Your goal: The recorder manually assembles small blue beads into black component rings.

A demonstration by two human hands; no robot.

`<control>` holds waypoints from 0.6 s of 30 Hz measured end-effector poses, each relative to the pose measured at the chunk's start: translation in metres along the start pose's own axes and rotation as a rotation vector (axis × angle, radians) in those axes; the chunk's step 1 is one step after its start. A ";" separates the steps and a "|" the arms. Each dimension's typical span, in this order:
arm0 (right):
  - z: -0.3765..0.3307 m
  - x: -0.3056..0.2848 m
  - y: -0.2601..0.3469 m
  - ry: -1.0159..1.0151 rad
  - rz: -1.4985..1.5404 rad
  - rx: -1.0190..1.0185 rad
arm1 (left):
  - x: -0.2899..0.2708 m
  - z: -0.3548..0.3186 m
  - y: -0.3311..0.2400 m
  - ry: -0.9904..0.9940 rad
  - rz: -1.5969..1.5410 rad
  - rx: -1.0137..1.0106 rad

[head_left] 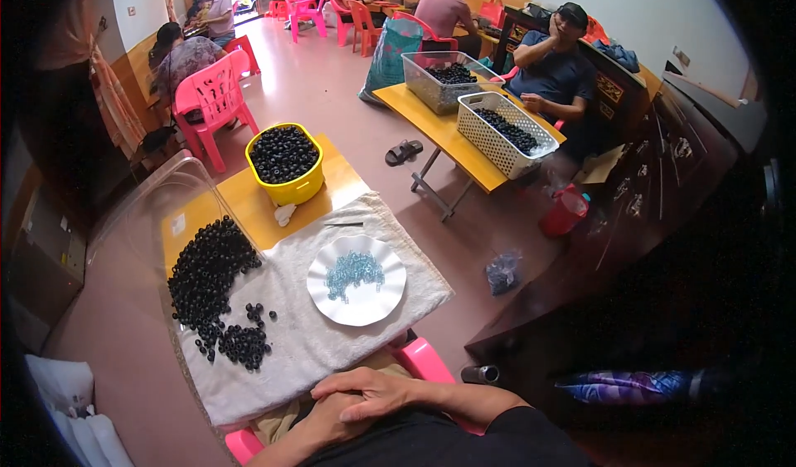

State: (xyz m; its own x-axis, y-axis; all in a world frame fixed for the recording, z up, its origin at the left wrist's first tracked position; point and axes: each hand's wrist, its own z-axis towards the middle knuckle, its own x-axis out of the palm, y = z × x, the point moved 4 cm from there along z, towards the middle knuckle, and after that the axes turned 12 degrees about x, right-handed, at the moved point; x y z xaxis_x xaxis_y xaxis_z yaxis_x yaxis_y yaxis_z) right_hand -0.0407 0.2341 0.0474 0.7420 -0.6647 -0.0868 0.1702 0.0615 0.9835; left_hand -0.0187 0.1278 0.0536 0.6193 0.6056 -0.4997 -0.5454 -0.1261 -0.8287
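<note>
My hands rest together at the table's near edge, over my lap. My right hand (375,391) lies across my left hand (330,417), its fingers laid over it; the left fingers are mostly hidden. Neither hand touches the work pieces. Ahead, a white scalloped plate (358,316) holds many small clear bluish pieces (354,273). A thin dark tool (345,224) lies beyond it on a white towel (303,326). To the left spreads a heap of black ring-shaped parts (209,272), with a smaller cluster (245,347) nearer me.
A yellow tub (292,192) of black parts stands at the table's far end; a tipped clear bin (157,187) sits left. Another table (398,99) carries a white basket (489,146) and clear bin (423,94). A person (551,73) sits behind it; others sit farther back.
</note>
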 end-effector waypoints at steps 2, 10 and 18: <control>-0.001 -0.002 0.000 -0.010 0.004 0.001 | -0.001 0.003 0.000 -0.026 0.029 -0.007; 0.000 -0.005 -0.006 -0.023 0.048 0.035 | 0.004 -0.001 0.014 0.025 0.037 -0.035; 0.002 -0.003 -0.010 -0.033 0.062 0.052 | 0.001 0.002 0.014 0.041 -0.011 -0.059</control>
State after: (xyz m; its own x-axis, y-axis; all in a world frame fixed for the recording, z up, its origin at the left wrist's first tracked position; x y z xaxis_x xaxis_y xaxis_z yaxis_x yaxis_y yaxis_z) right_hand -0.0459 0.2346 0.0385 0.7278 -0.6854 -0.0214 0.0904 0.0649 0.9938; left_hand -0.0265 0.1280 0.0422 0.6483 0.5750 -0.4990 -0.5045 -0.1664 -0.8472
